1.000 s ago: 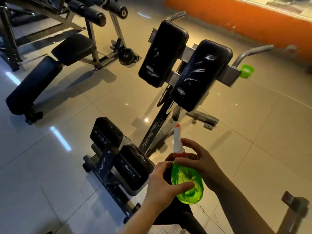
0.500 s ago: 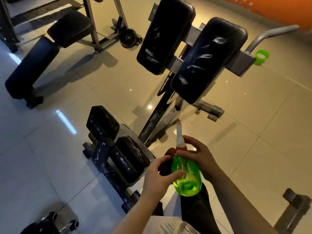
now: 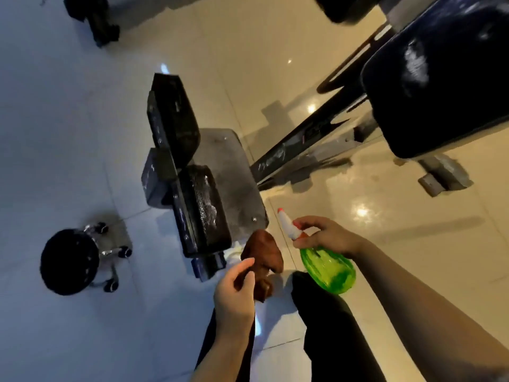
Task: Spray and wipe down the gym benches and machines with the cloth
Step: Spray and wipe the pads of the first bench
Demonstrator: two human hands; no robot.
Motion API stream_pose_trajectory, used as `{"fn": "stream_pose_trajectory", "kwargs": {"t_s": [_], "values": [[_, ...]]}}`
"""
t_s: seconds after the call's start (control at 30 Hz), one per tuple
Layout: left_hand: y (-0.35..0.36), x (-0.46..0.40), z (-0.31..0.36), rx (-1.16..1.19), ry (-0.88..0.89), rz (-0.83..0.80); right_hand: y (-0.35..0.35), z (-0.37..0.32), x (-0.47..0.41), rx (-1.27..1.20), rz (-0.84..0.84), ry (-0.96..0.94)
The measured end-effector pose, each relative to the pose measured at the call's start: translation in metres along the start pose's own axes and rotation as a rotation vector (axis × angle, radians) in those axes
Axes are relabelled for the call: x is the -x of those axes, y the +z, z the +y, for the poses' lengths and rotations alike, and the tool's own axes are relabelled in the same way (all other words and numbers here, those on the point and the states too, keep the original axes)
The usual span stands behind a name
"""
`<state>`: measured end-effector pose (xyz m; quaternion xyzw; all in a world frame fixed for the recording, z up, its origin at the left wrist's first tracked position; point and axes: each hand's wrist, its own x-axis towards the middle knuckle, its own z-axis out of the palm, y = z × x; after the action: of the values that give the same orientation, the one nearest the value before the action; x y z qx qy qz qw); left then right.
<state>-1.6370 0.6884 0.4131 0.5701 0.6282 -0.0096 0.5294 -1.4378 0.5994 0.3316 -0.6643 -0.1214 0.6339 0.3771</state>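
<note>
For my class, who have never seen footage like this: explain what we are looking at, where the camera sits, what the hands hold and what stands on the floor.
There is no robot here. A person wears one camera on the head, looking forward and down, so you see that person's own arms from above. The wide lens bends the picture.

The right hand grips the neck of a green spray bottle with a white nozzle. The left hand holds a brown cloth, though the picture is too blurred to show the grip exactly.

On the shiny tiled floor stands a gym machine with black pads low down and a larger pad at upper right, which shows pale streaks. A round black stool on small wheels stands to the left.
</note>
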Motion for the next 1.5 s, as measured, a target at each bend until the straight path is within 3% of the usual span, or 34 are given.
{"fn": "stream_pose_trajectory", "kwargs": {"t_s": [0.17,0.3,0.67,0.87,1.03,1.2,1.5], "values": [[0.036,-0.031,-0.041,0.189,-0.231,0.199,0.010,0.034,-0.077,0.083,-0.221,0.045],[0.040,-0.033,-0.055,0.266,-0.355,0.273,0.026,0.056,-0.108,0.028,-0.288,0.061],[0.021,-0.033,-0.048,0.365,-0.401,0.308,0.050,0.035,-0.123,0.125,-0.443,0.018],[0.020,-0.029,-0.043,0.332,-0.390,0.263,0.046,0.046,-0.119,-0.043,-0.378,0.027],[0.022,-0.027,-0.037,0.331,-0.399,0.236,0.037,0.040,-0.114,-0.018,-0.434,0.052],[0.025,-0.028,-0.024,0.347,-0.378,0.201,0.036,0.036,-0.118,0.068,-0.360,0.024],[0.031,-0.024,0.000,0.328,-0.317,0.247,0.030,-0.012,-0.125,0.054,-0.285,-0.153]]}}
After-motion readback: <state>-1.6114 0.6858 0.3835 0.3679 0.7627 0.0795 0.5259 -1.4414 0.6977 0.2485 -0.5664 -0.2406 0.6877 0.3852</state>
